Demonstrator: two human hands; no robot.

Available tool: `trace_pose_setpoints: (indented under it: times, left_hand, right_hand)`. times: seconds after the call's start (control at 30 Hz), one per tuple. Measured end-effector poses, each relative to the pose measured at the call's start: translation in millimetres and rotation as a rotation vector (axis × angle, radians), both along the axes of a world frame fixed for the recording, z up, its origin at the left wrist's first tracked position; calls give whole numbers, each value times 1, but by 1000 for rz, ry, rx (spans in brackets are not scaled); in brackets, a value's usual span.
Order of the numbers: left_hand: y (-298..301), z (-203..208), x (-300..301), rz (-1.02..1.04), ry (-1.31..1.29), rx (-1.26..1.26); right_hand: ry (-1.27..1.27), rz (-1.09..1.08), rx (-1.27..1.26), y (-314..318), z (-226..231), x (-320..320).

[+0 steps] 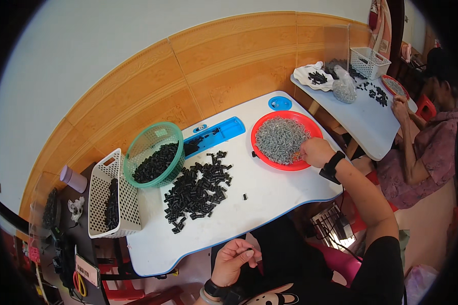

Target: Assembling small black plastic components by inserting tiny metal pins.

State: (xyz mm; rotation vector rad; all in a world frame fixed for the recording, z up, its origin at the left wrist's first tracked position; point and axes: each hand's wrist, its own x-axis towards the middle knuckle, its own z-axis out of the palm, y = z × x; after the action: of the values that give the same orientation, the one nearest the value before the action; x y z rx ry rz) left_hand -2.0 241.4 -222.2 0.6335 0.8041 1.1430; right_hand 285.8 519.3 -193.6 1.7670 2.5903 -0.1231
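Above my lap, at the table's front edge, my left hand [234, 261] is closed in a pinch. A small black plastic part shows, mostly hidden, between its thumb and fingertips. My right hand [317, 152] reaches over the red plate [311, 125], its curled fingers touching the pile of small silver screws [280, 136]. What those fingers pinch, if anything, is hidden. Left of the plate, a heap of small black plastic parts [196, 190] spreads over the white table [269, 223]. One single black part [245, 196] lies apart from the heap.
A green basket [129, 165] holds more black parts, beside a white perforated basket [131, 203]. Behind the heap lies a blue tray [231, 130]. A phone [87, 270] and purple cup [73, 179] are at left. A person [422, 147] works at another table [359, 119].
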Motion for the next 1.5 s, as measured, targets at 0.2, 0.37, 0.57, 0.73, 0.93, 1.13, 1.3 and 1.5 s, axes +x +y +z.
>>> trace_pose_setpoints:
  times: [0.2, 0.37, 0.57, 0.73, 0.93, 1.13, 1.3, 1.5]
  left_hand:
    - [0, 5, 1, 30, 8, 0]
    - [-1, 2, -2, 11, 69, 37]
    - [-4, 6, 2, 164, 193, 33]
    - [-1, 15, 3, 268, 217, 159]
    - [2, 57, 24, 455, 315, 411]
    - [1, 83, 16, 465, 758, 674]
    - [1, 82, 11, 489, 863, 765]
    - [2, 75, 6, 466, 934, 817]
  right_hand:
    - [-69, -51, 45, -3, 5, -4]
    - [-22, -25, 44, -2, 0, -1]
    - [715, 24, -3, -12, -10, 6]
    - [1306, 27, -525, -79, 34, -45]
    - [1722, 180, -1086, -154, 47, -99]
    - [1803, 303, -1365, -183, 44, -124]
    - [1732, 350, -1287, -188, 40, -126]
    - [1478, 406, -1213, -174, 52, -119]
